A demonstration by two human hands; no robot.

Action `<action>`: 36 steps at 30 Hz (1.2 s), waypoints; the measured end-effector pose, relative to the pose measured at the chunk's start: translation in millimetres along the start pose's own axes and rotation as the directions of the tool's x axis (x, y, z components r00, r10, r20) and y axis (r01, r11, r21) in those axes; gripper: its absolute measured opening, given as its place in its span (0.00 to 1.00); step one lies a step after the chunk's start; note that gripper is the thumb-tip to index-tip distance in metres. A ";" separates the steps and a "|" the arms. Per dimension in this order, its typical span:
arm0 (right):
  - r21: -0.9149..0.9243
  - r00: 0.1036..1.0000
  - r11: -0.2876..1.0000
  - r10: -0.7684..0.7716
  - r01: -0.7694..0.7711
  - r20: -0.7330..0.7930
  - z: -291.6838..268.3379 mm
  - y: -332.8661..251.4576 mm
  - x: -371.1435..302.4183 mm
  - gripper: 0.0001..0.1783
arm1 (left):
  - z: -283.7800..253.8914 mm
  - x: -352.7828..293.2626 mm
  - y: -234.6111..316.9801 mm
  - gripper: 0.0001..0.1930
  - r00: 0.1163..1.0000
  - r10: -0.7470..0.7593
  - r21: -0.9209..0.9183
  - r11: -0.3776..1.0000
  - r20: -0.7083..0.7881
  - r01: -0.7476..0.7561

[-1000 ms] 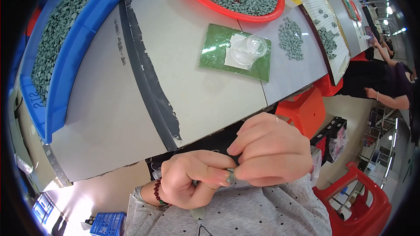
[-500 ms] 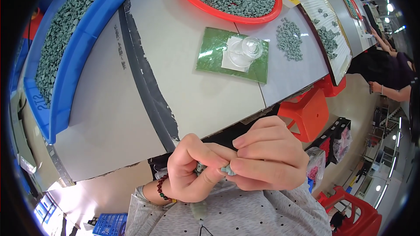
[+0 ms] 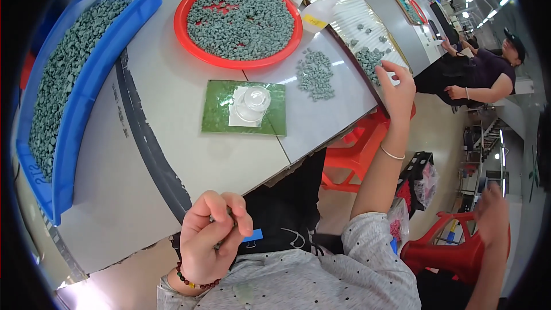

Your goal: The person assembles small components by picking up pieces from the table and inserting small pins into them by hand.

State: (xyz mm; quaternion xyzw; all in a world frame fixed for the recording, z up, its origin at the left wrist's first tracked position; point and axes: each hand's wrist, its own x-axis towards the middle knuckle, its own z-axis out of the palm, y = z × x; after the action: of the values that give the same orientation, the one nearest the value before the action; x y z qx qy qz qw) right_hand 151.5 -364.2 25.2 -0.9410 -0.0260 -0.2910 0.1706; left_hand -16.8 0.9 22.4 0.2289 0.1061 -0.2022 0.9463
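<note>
My left hand point(image 3: 213, 232) is raised before my shirt, its fingers curled closed around small grey-green pieces point(image 3: 217, 245). Parts of these show between the fingers; the rest are hidden. My right hand point(image 3: 399, 89) reaches far to the right, over the near edge of a white ridged tray point(image 3: 338, 8). Its thumb and forefinger come together in a pinch beside a heap of grey-green pieces point(image 3: 367, 57) on that tray. Whatever is between those fingertips is too small to tell. A loose spread of similar pieces point(image 3: 315, 74) lies on the table left of the tray.
A red round tray point(image 3: 182, 28) and a long blue bin point(image 3: 72, 155) hold many grey-green pieces. Clear round dishes point(image 3: 252, 103) sit on a green mat point(image 3: 215, 115). Red stools point(image 3: 356, 152) stand below the table edge. Another person point(image 3: 488, 74) is at the right; someone's hand point(image 3: 492, 212) shows lower right.
My hands were together, both fingering a small piece. Now the right has gone out to the tray's heap, while the left stays near my body. The view has shifted too.
</note>
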 end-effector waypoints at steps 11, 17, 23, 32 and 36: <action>0.233 0.983 0.972 -0.058 0.015 0.177 7.1 -102.7 -36.7 0.06 | -12.4 -1.6 -2.2 0.08 0.960 0.071 0.030 0.996 0.270 -0.082; 0.259 0.977 0.964 0.001 -0.058 0.213 6.4 -100.0 -43.4 0.05 | -11.0 -5.5 6.5 0.12 0.982 0.018 -0.004 1.000 0.190 -0.017; 0.220 0.967 0.975 -0.068 0.013 0.246 10.5 -100.0 -40.2 0.05 | -9.7 -4.2 2.0 0.17 0.972 0.043 0.128 0.989 0.230 -0.074; 0.726 0.977 0.685 -0.188 0.059 0.098 -19.0 -159.6 -60.3 0.05 | 3.6 0.2 4.3 0.10 0.945 0.254 0.535 0.779 0.208 -0.327; 0.912 0.837 0.392 -0.535 0.120 0.120 -13.7 -210.2 -93.8 0.14 | -4.6 4.3 8.7 0.08 0.919 0.223 0.683 0.617 0.324 -0.391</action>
State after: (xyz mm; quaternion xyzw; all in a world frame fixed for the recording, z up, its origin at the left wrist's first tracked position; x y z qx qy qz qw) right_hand 35.2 -166.4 47.9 -0.7279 -0.3949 -0.0663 0.5566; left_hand -9.7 8.8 20.5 0.5823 -0.1245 -0.0847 0.7989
